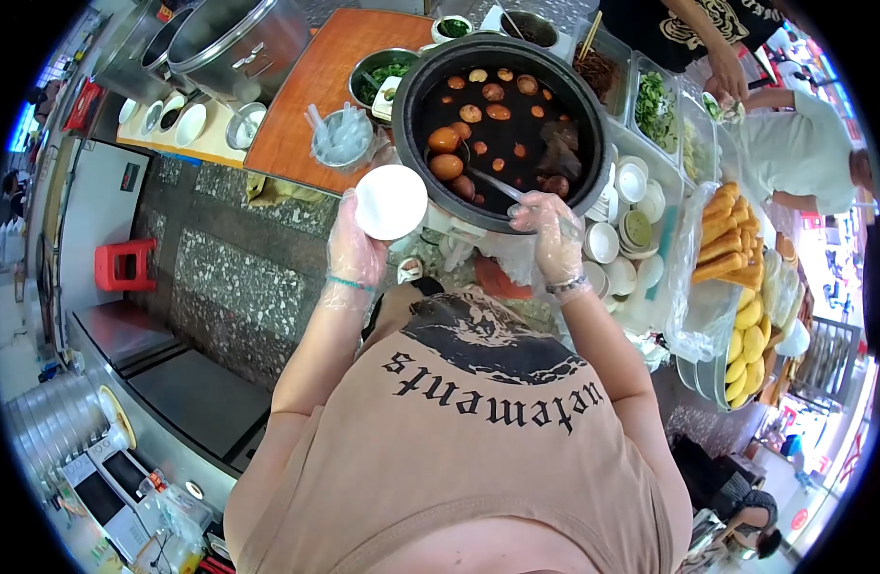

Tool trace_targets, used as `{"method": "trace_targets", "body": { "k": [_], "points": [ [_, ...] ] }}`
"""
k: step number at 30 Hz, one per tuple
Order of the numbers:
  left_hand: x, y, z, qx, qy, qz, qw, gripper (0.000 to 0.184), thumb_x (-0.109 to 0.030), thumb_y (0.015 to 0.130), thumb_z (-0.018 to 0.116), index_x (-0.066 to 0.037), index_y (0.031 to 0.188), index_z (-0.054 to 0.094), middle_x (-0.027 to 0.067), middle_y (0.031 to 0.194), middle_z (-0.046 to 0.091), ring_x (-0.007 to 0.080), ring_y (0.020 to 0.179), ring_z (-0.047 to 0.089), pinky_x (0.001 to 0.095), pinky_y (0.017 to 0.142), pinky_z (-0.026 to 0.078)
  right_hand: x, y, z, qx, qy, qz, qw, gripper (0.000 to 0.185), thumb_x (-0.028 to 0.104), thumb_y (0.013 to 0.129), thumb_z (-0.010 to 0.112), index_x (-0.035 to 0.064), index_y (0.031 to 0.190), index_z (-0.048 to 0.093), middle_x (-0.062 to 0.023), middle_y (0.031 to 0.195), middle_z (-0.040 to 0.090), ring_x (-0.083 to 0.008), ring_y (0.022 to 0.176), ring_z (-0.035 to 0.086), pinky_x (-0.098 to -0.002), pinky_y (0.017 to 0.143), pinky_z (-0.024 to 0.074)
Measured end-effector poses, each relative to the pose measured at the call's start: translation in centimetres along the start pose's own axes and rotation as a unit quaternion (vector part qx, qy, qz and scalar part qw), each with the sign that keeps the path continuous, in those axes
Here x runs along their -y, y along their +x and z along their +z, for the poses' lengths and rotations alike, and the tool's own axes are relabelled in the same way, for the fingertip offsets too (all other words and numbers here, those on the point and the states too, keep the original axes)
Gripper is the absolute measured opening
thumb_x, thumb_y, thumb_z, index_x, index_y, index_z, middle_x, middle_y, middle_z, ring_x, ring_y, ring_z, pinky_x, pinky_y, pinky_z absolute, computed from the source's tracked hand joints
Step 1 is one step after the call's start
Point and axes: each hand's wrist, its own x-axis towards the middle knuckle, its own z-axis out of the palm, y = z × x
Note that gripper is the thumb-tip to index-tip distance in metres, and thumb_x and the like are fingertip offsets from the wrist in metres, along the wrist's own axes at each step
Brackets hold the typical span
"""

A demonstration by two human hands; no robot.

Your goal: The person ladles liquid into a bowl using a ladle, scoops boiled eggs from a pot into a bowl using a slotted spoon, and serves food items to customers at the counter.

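Observation:
My left hand (354, 247), in a clear plastic glove, grips a white bowl (391, 202) at the near left rim of a big dark pot (593, 153). My gloved right hand (556, 241) is closed round the handle of a metal ladle (497, 185) over the pot's near right rim. The ladle's head lies among the brown eggs (446, 167) in dark broth, partly hidden. More eggs and round pieces float further back in the pot. What the white bowl holds, if anything, I cannot tell.
Left of the pot, a bowl of clear plastic spoons (342, 137) and a bowl of chopped greens (382, 75) stand on an orange board (282, 124). To the right are stacked small bowls (636, 230), fried dough sticks (727, 234) and a tub of greens (658, 110). Other people (794, 153) stand beyond.

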Motion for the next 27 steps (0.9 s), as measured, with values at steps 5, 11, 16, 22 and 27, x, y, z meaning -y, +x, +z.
{"method": "trace_targets", "body": {
  "k": [5,11,16,22,27],
  "points": [
    [-0.4,0.2,0.3,-0.003,0.033,-0.008,0.999,0.043,-0.037,0.096,0.040,-0.002,0.119,0.047,0.0110,0.114,0.058,0.0236,0.097,0.062,0.0365,0.069,0.055,1.1,0.2,-0.4,-0.077,0.096,0.072,0.990,0.036,0.031,0.098,0.040,0.0002,0.098,0.060,-0.0080,0.080,0.064,-0.0143,0.071,0.061,-0.0263,0.068,0.0502],
    [-2.6,1.1,0.6,0.063,0.160,-0.026,0.985,0.043,-0.029,0.095,0.039,0.001,0.125,0.043,0.0146,0.114,0.057,0.0235,0.096,0.062,0.0320,0.067,0.057,3.4,1.2,-2.7,-0.100,0.103,0.045,0.989,0.038,0.034,0.097,0.043,0.0001,0.095,0.060,-0.0085,0.075,0.063,-0.0162,0.064,0.062,-0.0285,0.065,0.0524],
    [-4.1,1.6,1.9,0.125,0.214,-0.020,0.969,0.044,-0.014,0.090,0.038,0.004,0.130,0.038,0.0164,0.119,0.052,0.0237,0.104,0.057,0.0332,0.072,0.058,4.7,1.9,-4.2,-0.115,0.025,0.027,0.993,0.035,0.032,0.095,0.044,0.0007,0.093,0.061,-0.0086,0.074,0.063,-0.0161,0.065,0.063,-0.0266,0.064,0.0522],
    [-2.6,2.8,2.4,0.137,0.194,-0.047,0.970,0.044,-0.009,0.089,0.038,0.001,0.132,0.037,0.0153,0.120,0.052,0.0226,0.104,0.058,0.0333,0.079,0.056,4.5,1.6,-5.8,-0.125,0.040,0.052,0.990,0.035,0.029,0.097,0.040,0.0000,0.097,0.059,-0.0089,0.078,0.061,-0.0157,0.069,0.062,-0.0278,0.067,0.0524],
    [-2.1,4.2,5.4,0.176,0.275,-0.057,0.943,0.042,-0.006,0.088,0.038,0.001,0.129,0.040,0.0142,0.119,0.053,0.0223,0.105,0.058,0.0327,0.080,0.055,6.7,1.5,-6.5,-0.155,0.073,0.050,0.984,0.033,0.027,0.095,0.042,-0.0001,0.092,0.061,-0.0104,0.075,0.063,-0.0170,0.063,0.063,-0.0281,0.063,0.0526]
  ]
}}
